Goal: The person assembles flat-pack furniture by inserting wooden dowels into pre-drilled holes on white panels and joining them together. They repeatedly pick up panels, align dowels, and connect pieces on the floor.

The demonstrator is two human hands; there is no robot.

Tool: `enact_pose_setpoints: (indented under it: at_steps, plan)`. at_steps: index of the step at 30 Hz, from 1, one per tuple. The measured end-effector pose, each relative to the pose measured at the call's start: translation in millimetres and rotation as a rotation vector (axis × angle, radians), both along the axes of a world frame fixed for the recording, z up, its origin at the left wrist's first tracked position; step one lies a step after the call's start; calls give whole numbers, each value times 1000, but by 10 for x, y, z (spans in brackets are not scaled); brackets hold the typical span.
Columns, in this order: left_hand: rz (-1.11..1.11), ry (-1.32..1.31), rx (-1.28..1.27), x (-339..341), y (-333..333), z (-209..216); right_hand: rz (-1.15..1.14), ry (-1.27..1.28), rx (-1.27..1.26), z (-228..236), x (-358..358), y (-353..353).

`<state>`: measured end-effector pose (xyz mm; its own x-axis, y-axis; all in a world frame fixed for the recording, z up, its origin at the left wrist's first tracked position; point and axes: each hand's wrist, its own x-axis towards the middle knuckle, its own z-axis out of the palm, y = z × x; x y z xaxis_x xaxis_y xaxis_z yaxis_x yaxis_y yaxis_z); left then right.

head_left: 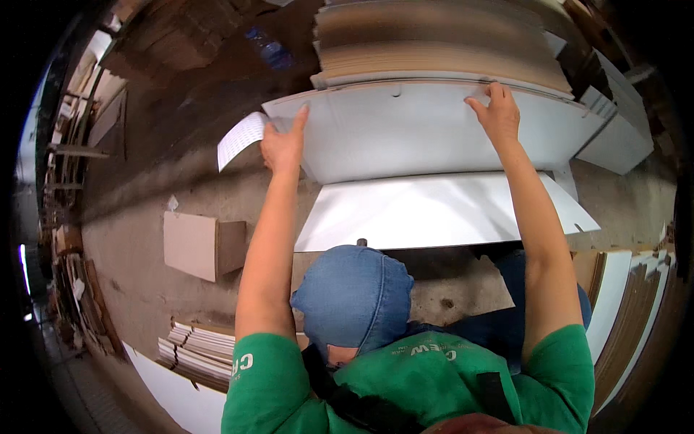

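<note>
A long white cardboard sheet (405, 134) stands tilted in front of me, its brown edge along the top. My left hand (283, 145) is closed on its left end, thumb against the white face. A curled sheet of small printed labels (241, 139) sticks out from the same hand, on its outer side. My right hand (499, 114) pinches the top edge towards the right, with some fingertips hidden behind it. Below the tilted sheet a second white panel (412, 210) lies nearly flat in front of my knees.
A tall stack of brown cardboard sheets (441, 54) stands just behind. White folded cartons (618, 119) are at the right. A small brown box (191, 244) sits on the floor at left. Bundled flat cartons (195, 354) lie at lower left, more sheets (625, 318) at lower right. A plastic bottle (269, 49) lies beyond.
</note>
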<state>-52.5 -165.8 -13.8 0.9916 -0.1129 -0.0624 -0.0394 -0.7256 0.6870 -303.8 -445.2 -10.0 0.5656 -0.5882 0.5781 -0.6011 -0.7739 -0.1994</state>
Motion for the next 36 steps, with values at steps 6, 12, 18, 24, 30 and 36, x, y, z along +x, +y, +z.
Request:
enact_pose_setpoints:
  at_steps: [6, 12, 18, 24, 30, 36]
  plan:
    - [12, -69, -77, -190, -406, 76, 129, -204, 314, 97, -137, -37]
    - [122, 18, -156, -303, -587, -4, 257, -217, 466, 166, -122, 172]
    - [144, 178, -413, -360, -592, 232, 259, -211, 518, 291, -68, 136]
    - [47, 280, -525, -664, -131, 300, 341, -287, 666, 563, 24, 259]
    - [55, 127, -436, -395, 240, 397, 487, -35, 363, 220, 11, 36]
    - [194, 45, -88, 350, 63, -112, 358, 145, 68, -150, 150, 56]
